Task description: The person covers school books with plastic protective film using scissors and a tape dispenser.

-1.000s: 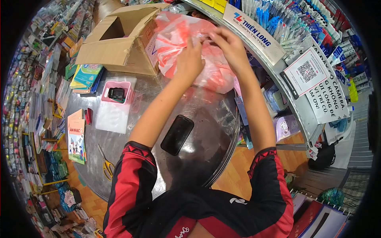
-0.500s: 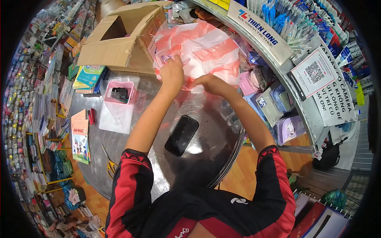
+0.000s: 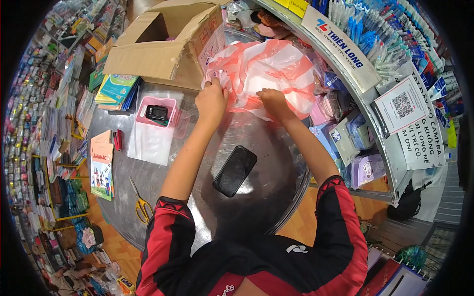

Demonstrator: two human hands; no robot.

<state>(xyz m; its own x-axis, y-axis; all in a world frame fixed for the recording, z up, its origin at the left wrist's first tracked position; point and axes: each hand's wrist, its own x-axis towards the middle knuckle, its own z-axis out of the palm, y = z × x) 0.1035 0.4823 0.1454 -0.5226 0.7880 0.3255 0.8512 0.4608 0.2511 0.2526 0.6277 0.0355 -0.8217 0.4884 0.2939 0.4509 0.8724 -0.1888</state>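
A red-and-white striped plastic bag (image 3: 276, 74) lies on the far side of the round metal table, puffed out, with something pale showing through it. My left hand (image 3: 212, 101) is closed on bunched plastic at the bag's left end. On the bag's near edge, my right hand (image 3: 274, 102) has its fingers curled together, gripping the plastic. Between my forearms, nearer to me, a black smartphone (image 3: 235, 171) rests flat on the table.
An open cardboard box (image 3: 148, 61) stands at the back left. Beside it are notebooks (image 3: 116, 90), a pink basket (image 3: 169, 104) on clear plastic sleeves (image 3: 148, 145), a music book (image 3: 101, 167) and yellow-handled scissors (image 3: 143, 209). A curved pen display shelf (image 3: 368, 91) borders the right side.
My left hand has gathered the bag's left end into a bunch. The right hand's fingers have curled in tighter on the near edge. The whole view has shifted slightly.
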